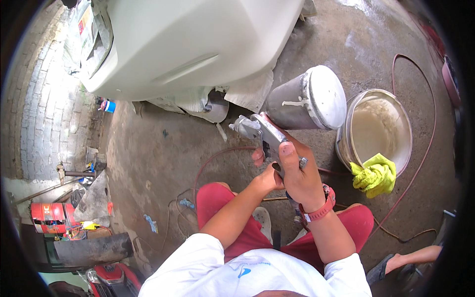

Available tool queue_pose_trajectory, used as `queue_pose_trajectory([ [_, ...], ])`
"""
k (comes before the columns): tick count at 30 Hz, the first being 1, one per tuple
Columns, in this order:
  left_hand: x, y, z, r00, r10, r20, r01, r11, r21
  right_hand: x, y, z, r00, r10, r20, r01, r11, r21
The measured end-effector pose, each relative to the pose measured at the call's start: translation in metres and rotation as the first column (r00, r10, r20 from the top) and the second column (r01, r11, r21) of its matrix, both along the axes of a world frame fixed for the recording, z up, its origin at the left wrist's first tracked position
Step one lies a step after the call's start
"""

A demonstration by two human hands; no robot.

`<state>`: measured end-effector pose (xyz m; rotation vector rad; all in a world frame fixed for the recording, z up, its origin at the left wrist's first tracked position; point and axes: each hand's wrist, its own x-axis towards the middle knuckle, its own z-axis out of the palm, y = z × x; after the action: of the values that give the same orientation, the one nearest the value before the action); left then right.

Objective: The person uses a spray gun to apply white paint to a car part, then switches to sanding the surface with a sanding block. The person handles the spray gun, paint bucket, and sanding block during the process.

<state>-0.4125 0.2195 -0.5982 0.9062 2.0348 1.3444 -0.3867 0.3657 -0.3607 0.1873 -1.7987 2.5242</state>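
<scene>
Grey metal spray gun (268,131) sits in the right hand (299,175), thumb lying along its back and fingers wrapped round it; the nozzle end points left and slightly away from the person. The left hand (271,178) is just below and left of the gun, partly hidden by the right; whether it grips anything I cannot tell. Just beyond the right hand is a metal cup (289,101) with a white lid (327,97); its join to the gun is hard to make out. Ahead of both hands is a pale car body panel (198,42). Right of the right hand stands a bucket (346,141), a yellow-green cloth (374,175) draped over its near rim.
</scene>
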Motion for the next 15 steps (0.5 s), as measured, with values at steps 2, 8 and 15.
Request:
queue_pose_trajectory([
  [2,-0.003,-0.002,0.010,0.983,-0.179,-0.028,0.143,0.862,-0.486,-0.003,0.000,0.000,0.997,-0.075,-0.011,0.075,0.997,0.016],
  [8,-0.002,0.001,0.054,0.945,-0.322,-0.047,0.193,0.673,-0.714,-0.006,0.022,0.004,0.912,-0.405,0.068,0.394,0.910,0.127],
  [15,0.003,0.001,0.067,0.949,-0.293,-0.121,0.146,0.743,-0.654,-0.011,0.026,-0.006,0.781,-0.624,0.022,0.613,0.773,0.164],
])
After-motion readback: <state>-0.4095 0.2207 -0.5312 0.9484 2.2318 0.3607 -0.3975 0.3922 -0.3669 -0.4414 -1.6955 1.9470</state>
